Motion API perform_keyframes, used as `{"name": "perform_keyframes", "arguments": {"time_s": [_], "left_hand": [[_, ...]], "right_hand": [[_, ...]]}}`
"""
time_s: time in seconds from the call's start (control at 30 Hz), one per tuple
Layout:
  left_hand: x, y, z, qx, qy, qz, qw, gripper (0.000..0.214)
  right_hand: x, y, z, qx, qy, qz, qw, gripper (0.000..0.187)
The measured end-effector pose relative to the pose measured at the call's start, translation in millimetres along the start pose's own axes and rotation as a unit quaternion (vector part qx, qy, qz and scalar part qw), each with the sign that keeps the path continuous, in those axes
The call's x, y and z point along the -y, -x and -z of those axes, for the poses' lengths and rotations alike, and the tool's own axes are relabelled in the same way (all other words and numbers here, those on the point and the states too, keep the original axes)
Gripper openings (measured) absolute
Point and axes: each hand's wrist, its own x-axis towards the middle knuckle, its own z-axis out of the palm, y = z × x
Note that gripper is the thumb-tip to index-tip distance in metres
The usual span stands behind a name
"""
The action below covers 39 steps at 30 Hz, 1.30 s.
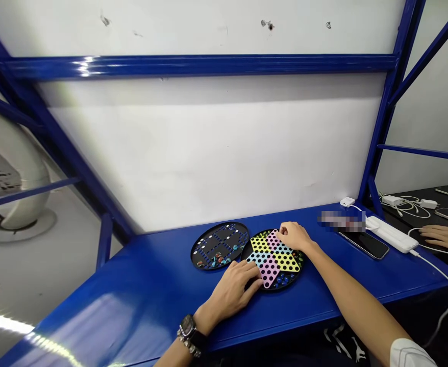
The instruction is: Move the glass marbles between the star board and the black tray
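Note:
A round black tray holds a star-shaped Chinese checkers board with pink, yellow and light blue sections full of dark holes. Blue marbles lie in the tray's lower pocket, and green ones show along other edges. My left hand is closed at the board's left side, thumb and fingertips on the lower pink point. At the far pink point, my right hand has its fingers bent down and pressed together. Whatever sits between those fingertips is hidden. A watch and a beaded bracelet are on my left wrist.
A second round black tray with a printed board and several loose pieces touches the first on the left. A phone, white power strip and cables lie at right on the blue table. Another person's hand rests farther right.

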Motion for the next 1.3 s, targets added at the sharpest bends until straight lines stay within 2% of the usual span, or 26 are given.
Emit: {"name": "perform_keyframes", "arguments": {"time_s": [0.23,0.37,0.47,0.63,0.87,1.03,1.1,1.23,1.3], "left_hand": [[5,-3,0.9,0.012,0.094,0.04,0.995,0.028],[6,-10,12.2,0.055,0.122,0.064,0.989,0.029],[6,-17,20.0,0.087,0.128,0.075,0.985,0.02],[13,-20,19.0,0.121,0.191,0.083,0.971,0.011],[19,-13,9.2,0.062,0.249,0.081,0.963,0.017],[26,-13,12.0,0.001,0.27,0.099,0.958,0.022],[36,-11,16.1,-0.041,0.252,0.118,0.96,0.024],[70,2,24.1,-0.174,0.153,0.176,0.957,0.033],[87,12,25.8,-0.201,0.095,0.224,0.949,0.036]], "right_hand": [[-1,0,-1,-0.006,-0.002,0.007,1.0,0.022],[-2,-1,-2,-0.008,0.0,0.006,1.0,0.022],[-2,0,-2,-0.009,0.002,0.008,1.0,0.022],[-2,1,-1,-0.004,0.005,0.003,1.0,0.02],[-2,1,-2,-0.005,0.008,0.005,1.0,0.021],[-2,0,-3,-0.007,0.009,0.004,1.0,0.022],[-1,1,-2,-0.005,0.008,0.004,1.0,0.023],[0,2,-1,-0.004,0.007,0.007,1.0,0.023],[0,2,0,-0.005,0.006,0.007,1.0,0.023]]}}
